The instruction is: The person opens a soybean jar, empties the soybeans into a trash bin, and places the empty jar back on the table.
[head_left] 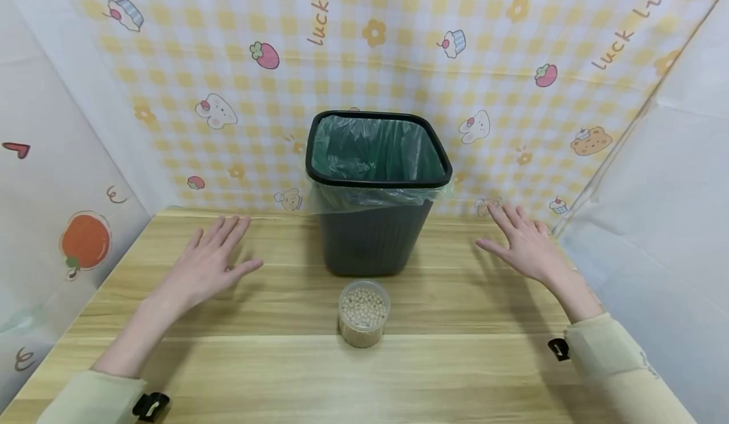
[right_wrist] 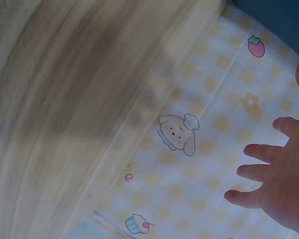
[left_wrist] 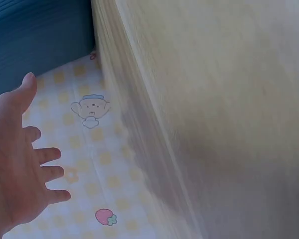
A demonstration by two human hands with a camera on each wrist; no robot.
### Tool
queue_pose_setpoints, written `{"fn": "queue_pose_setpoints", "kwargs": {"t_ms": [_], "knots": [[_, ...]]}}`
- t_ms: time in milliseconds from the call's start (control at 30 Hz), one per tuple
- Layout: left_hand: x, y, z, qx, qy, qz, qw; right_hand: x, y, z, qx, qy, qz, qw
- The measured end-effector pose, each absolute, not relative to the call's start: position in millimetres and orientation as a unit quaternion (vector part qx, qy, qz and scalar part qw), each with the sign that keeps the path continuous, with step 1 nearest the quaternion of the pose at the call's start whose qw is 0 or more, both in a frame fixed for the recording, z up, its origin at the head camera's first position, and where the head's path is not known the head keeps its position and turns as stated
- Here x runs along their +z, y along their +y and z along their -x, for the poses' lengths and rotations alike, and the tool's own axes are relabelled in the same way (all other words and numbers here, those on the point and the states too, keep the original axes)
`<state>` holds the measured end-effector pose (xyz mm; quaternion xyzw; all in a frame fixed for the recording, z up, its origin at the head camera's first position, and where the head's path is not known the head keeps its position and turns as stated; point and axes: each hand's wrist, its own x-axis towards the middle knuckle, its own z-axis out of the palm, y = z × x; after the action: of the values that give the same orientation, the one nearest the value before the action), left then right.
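A dark grey trash bin (head_left: 373,237) with a black rim stands at the back middle of the wooden table, lined with a green plastic bag (head_left: 376,149) folded over its edge. In front of it sits a small clear tub (head_left: 364,335) filled with pale round beads (head_left: 363,307). To the left of the bin, my left hand (head_left: 206,269) hovers over the table with fingers spread, holding nothing. My right hand (head_left: 526,243) is likewise spread to the bin's right, apart from it and holding nothing. Both wrist views show the empty palms from the side.
A yellow checked cloth (head_left: 239,145) with cartoon prints hangs behind the table (head_left: 273,373). White sheets (head_left: 666,221) close off the left and right sides. Black clips (head_left: 150,405) hang by both sleeves.
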<state>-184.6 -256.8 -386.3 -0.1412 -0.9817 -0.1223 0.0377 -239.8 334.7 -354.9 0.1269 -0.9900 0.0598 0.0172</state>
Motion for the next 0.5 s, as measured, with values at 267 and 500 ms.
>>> {"fn": "queue_pose_setpoints", "kwargs": {"t_ms": [267, 500], "knots": [[-385, -248, 181, -0.137, -0.978, 0.151, 0.033, -358, 330, 231, 0.107, -0.984, -0.137, 0.022], [-382, -235, 175, -0.148, -0.974, 0.166, 0.041, -363, 324, 222, 0.124, -0.98, -0.149, 0.038]]}}
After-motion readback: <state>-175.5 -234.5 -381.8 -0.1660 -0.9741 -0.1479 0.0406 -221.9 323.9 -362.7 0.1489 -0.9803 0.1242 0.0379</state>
